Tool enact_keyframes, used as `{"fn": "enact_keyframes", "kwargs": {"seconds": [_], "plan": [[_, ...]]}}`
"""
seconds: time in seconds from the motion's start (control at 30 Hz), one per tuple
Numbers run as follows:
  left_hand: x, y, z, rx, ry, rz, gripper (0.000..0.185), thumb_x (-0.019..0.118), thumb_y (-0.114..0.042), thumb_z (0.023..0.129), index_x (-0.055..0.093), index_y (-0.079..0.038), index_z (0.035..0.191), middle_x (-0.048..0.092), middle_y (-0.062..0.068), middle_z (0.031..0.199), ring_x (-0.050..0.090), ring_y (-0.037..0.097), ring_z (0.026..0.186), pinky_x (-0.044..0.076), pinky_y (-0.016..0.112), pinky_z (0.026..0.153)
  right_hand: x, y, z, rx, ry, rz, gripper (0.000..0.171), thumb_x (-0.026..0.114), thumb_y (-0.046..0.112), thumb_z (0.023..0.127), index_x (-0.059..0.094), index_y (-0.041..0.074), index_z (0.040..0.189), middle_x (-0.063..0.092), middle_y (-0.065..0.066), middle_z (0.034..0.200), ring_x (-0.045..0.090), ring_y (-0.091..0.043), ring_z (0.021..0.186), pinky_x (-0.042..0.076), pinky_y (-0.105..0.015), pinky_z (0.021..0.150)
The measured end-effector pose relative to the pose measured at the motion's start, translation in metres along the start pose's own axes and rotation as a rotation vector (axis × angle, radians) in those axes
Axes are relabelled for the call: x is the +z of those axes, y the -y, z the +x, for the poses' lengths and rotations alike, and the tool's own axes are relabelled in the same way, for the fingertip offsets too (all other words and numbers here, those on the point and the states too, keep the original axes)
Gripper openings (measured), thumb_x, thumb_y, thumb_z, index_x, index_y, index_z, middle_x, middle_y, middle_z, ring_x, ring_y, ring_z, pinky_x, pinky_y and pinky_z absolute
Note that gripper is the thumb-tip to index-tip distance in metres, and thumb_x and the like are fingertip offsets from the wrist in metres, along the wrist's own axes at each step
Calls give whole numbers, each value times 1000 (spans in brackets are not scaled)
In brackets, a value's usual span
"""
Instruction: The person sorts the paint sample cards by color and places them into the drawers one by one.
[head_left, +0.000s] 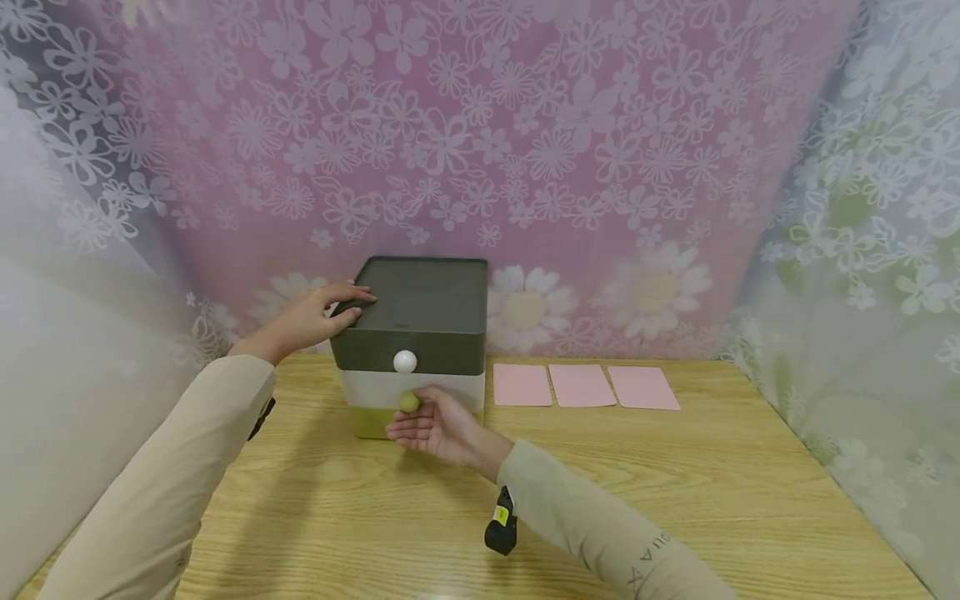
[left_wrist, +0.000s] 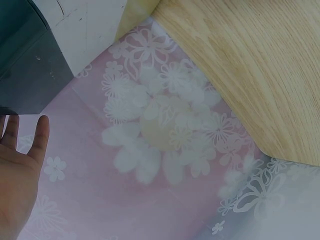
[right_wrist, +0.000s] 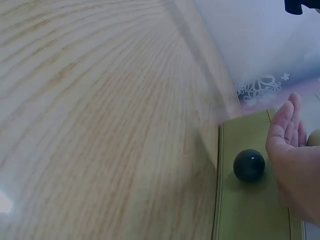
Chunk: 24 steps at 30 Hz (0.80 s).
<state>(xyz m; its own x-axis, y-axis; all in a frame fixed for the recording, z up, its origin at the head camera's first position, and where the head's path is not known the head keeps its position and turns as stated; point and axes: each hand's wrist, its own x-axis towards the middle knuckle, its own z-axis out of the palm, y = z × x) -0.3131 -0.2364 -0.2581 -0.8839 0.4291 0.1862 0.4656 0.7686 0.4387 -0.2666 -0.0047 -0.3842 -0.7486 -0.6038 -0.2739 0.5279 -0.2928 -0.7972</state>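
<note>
A three-tier drawer box has a dark green top tier, a white middle and an olive bottom. My left hand rests on the top's left edge; in the left wrist view, two of its fingers show beside the dark tier. At the white drawer, my right hand pinches the round olive knob between thumb and forefinger, its other fingers spread below. A white knob sits on the dark drawer above. The right wrist view shows a dark knob on the olive drawer, close beside the hand.
Three pink cards lie in a row on the wooden table, right of the box. A pink flowered curtain hangs right behind the box, with pale sheets at both sides.
</note>
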Motion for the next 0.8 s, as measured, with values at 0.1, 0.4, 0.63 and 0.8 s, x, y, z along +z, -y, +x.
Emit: {"fn": "enact_keyframes", "kwargs": {"seconds": [0.1,0.4,0.63,0.8], "plan": [[1,1,0,-1,1,-5,37,45,-24,96,50,-14,131,37,10,145,18,34,139,24,57,106,-2,-4,-4,3,22,2,47,40,34,93,56,-8,108,53,-28,121,64,-24,93,45,-37,96],[0,0,-1,-8,7,-6,38,44,-26,96,49,-14,132,35,9,146,17,33,140,25,57,106,-6,-30,-13,113,105,-81,64,37,40,95,43,-16,125,51,-28,124,58,-30,108,37,-41,104],[0,-1,-1,-19,8,4,38,44,-26,96,49,-16,132,35,8,146,18,33,139,26,57,105,-8,-44,-6,134,0,-77,62,35,37,96,45,-18,121,54,-30,119,58,-33,108,38,-42,103],[1,1,-1,-9,11,6,38,44,-25,96,49,-15,132,36,9,146,19,33,139,27,57,105,-11,-44,5,107,-99,-13,60,35,34,96,45,-20,119,52,-32,119,60,-31,104,39,-42,102]]}}
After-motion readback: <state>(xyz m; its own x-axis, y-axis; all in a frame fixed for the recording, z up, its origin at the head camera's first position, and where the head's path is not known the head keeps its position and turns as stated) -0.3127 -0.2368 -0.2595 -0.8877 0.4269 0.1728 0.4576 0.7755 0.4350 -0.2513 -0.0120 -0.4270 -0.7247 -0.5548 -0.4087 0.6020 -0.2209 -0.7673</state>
